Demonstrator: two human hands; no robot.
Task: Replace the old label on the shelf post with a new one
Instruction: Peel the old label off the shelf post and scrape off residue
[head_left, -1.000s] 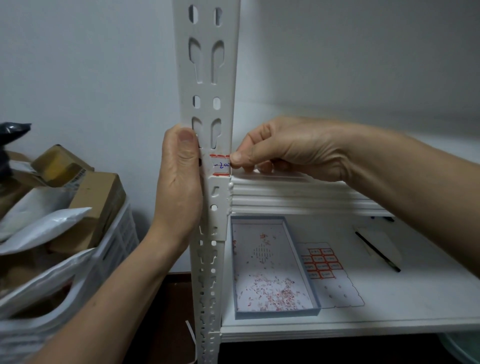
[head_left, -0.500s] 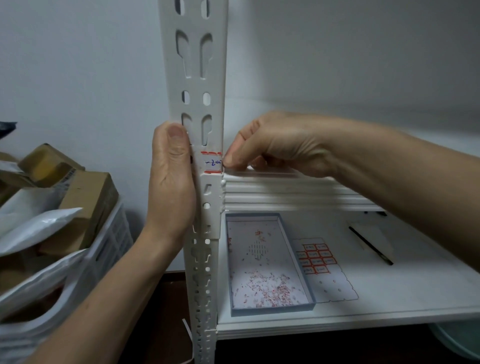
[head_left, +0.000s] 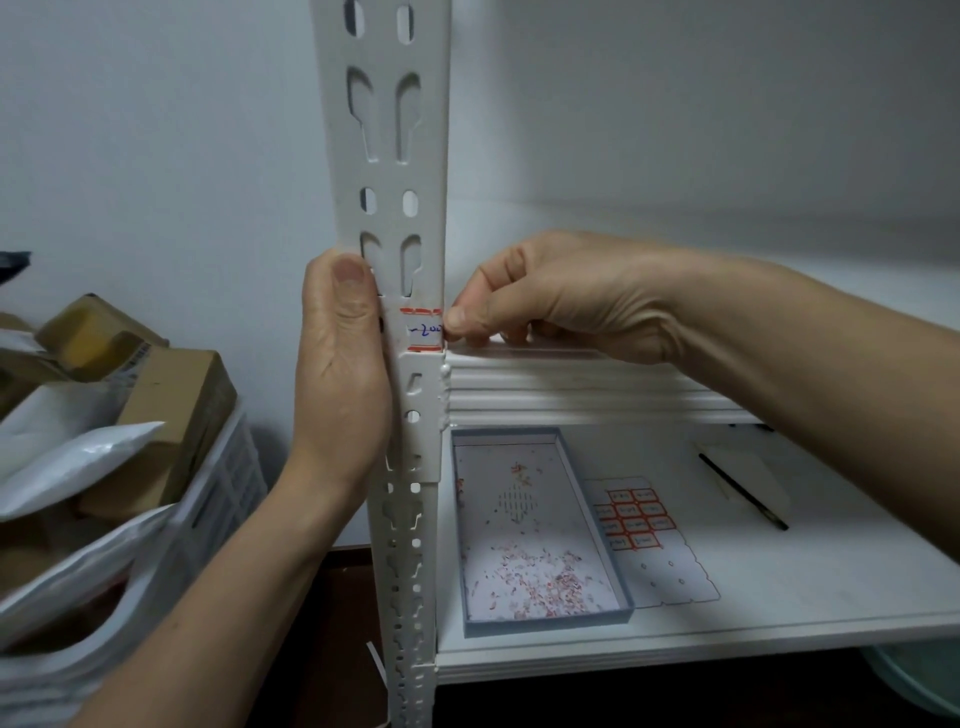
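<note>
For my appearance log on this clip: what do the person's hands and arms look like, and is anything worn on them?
Both the left hand and the right hand are bare: no gloves, rings or tape show. No watch or bracelet shows at either wrist. The left forearm and right forearm are uncovered to the frame edge, with no sleeve in view. The left thumbnail is short and unpainted.

White slatted crate (head_left: 244, 467), left: cardboard boxes (head_left: 171, 410), white mailer bags (head_left: 78, 457). On shelf (head_left: 779, 597), near: shallow blue tray (head_left: 545, 621) holding red paper scraps (head_left: 535, 577). Right: black pen (head_left: 744, 492).
</note>
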